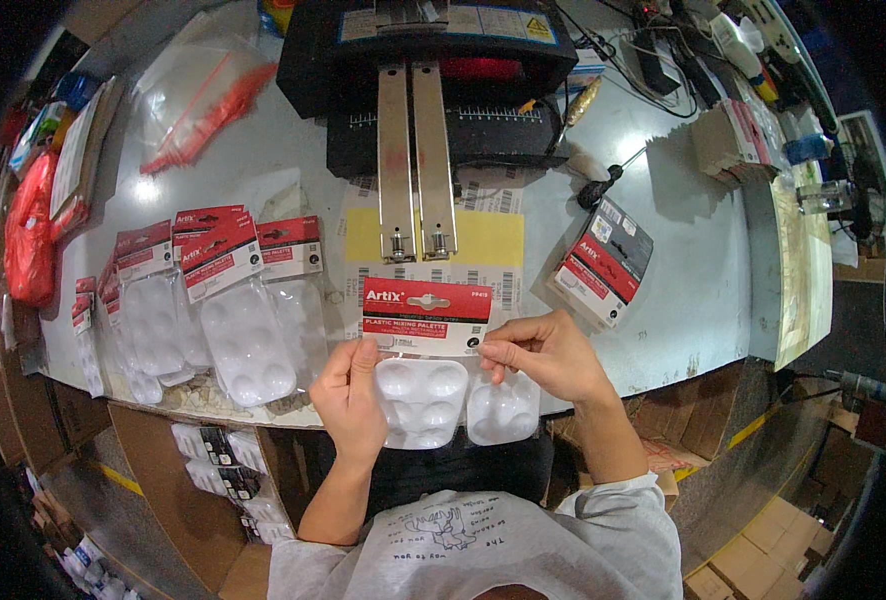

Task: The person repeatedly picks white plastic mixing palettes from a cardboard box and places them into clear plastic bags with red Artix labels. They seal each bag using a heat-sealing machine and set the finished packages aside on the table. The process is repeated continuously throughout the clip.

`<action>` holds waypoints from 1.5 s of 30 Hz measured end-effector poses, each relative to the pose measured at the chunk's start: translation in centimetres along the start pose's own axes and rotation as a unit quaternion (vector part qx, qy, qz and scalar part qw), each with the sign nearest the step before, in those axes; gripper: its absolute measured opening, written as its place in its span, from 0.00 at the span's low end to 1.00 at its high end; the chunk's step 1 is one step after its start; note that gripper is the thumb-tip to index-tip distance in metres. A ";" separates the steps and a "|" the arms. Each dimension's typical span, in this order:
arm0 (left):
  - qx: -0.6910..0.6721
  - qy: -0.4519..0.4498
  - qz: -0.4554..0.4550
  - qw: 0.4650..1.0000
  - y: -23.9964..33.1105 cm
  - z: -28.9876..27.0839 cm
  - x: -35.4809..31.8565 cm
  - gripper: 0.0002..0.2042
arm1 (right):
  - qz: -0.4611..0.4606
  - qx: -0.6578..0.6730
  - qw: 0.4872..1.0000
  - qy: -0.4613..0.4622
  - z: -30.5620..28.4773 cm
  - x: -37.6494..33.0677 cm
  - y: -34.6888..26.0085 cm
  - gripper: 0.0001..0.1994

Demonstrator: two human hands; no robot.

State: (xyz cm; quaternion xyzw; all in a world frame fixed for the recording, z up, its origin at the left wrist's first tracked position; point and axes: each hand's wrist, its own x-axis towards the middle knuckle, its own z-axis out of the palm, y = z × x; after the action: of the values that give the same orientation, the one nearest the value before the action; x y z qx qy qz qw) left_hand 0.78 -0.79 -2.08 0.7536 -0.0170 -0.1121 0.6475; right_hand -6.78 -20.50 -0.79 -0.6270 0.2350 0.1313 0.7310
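Observation:
In front of me is a clear bag with white plastic paint palettes [421, 395], topped by a red, black and white header card [425, 325]. My left hand [351, 405] pinches the package at the card's lower left corner, thumb on top. At the lower right corner my right hand [548, 358] is closed, thumb and forefinger pressed together on the card's edge. The palettes hang over the table's near edge. Just beyond the card's upper edge are the tips of two long metal arms [416, 160] that stick out from a black machine [433, 50].
Finished-looking packs of white palettes [248, 335] with red cards overlap on the left. A stack of header cards [603, 262] lies to the right. Beneath the metal arms is a yellow sheet [488, 236]. Clear plastic bags [188, 95] lie far left; a cardboard box [178, 490] stands below the table.

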 end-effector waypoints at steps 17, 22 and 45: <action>-0.017 -0.027 -0.009 0.999 -0.8 1.1 2.5 0.13 | -0.053 0.147 0.984 0.086 2.4 2.3 0.9 0.04; -0.046 -0.021 -0.017 0.999 -0.9 0.6 1.9 0.13 | -0.090 0.149 0.981 0.088 2.7 1.9 1.3 0.05; -0.026 -0.009 -0.031 0.999 -0.5 1.2 3.9 0.11 | -0.122 0.036 0.981 0.149 3.1 3.3 -0.3 0.04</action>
State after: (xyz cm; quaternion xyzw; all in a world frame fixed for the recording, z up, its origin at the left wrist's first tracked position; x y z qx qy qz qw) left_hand 4.30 -2.53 -3.31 0.7359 0.0037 -0.1389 0.6626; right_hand -3.29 -17.87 -1.91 -0.6364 0.2674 -0.0620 0.7208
